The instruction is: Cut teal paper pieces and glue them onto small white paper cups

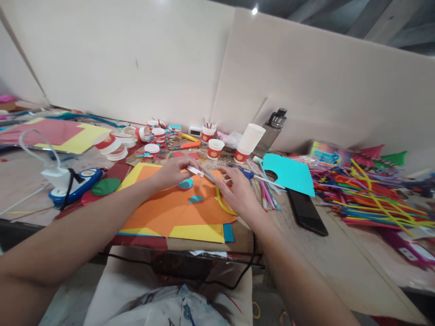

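Note:
Above the orange paper [152, 208], my left hand [172, 172] pinches a small white strip [195, 171] between thumb and fingers. My right hand [236, 188] is closed on scissors with a yellow handle [224, 206]. Their blades point left and meet the end of the white strip, though I cannot tell how far they are apart. Below the hands, a round blue paper piece [186, 183] and a smaller blue scrap [196, 199] lie on the orange sheet. Yellow paper [204, 232] shows underneath it.
Paper cups [215, 149] and a grey bottle [270, 131] stand along the back. To the right are a cut turquoise sheet [292, 172], a black phone [306, 213] and a heap of pipe cleaners [367, 194]. A blue power strip [76, 186] with a white plug lies left.

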Demonstrator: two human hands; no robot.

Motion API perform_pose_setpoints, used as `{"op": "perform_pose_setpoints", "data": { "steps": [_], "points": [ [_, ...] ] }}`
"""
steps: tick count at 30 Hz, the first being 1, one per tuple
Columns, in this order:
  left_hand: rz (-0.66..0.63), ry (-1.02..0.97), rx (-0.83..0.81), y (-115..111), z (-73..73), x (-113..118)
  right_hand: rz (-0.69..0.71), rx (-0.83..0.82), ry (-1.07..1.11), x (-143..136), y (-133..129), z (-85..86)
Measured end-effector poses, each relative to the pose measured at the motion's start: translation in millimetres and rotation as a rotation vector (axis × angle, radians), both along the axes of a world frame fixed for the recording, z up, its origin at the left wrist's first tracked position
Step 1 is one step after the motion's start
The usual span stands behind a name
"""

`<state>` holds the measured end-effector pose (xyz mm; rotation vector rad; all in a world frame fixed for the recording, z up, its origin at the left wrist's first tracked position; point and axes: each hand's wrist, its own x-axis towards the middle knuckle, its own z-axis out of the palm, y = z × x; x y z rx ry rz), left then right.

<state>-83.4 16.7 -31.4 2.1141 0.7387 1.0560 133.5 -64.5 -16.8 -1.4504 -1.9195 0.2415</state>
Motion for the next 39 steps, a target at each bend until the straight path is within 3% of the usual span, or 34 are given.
{"op": "perform_pose_setpoints", "data": {
  "steps": [4, 7, 10, 13, 18, 24, 27, 31, 35, 39],
  "points": [
    [-0.062, -0.055, 0.256, -4.7, 3.6, 2.3, 0.257, -0.179, 0.321, -22.4, 8.6, 6.7],
    [-0.036, -0.046, 0.327, -5.1, 4.3, 2.0, 0.313, -0.198, 0.374, -31.7, 15.6, 7.5],
    [-0.073, -0.01, 0.316, -2.8, 7.0, -1.0, 0.261, -0.224, 0.39, -31.6, 21.8, 5.6],
    [-0.079, 0.098, 0.176, 2.8, 12.4, -7.9, 0.098, -0.213, 0.354, -25.1, 26.1, 0.2],
    [-0.025, 0.584, -0.099, 17.4, 10.2, -22.6, -0.026, -0.078, 0.015, -15.4, 24.4, -12.5],
    [0.137, 0.804, 0.011, 25.2, -4.6, -20.8, -0.038, -0.1, -0.229, -19.8, 18.5, -21.6],
    [0.173, 0.708, 0.102, 22.6, -2.3, -17.2, -0.065, -0.135, -0.285, -22.4, 16.9, -23.4],
    [0.277, 0.345, 0.359, 13.4, 5.5, -14.0, -0.07, -0.114, -0.259, -24.9, 14.1, -20.9],
    [0.358, 0.246, 0.348, 2.7, 4.3, -6.9, 0.023, -0.026, -0.092, -26.6, 17.5, -18.4],
    [0.275, 0.164, 0.322, -2.8, -0.6, 1.3, 0.124, -0.025, 0.025, -24.1, 24.7, -19.4]
  ]
}}
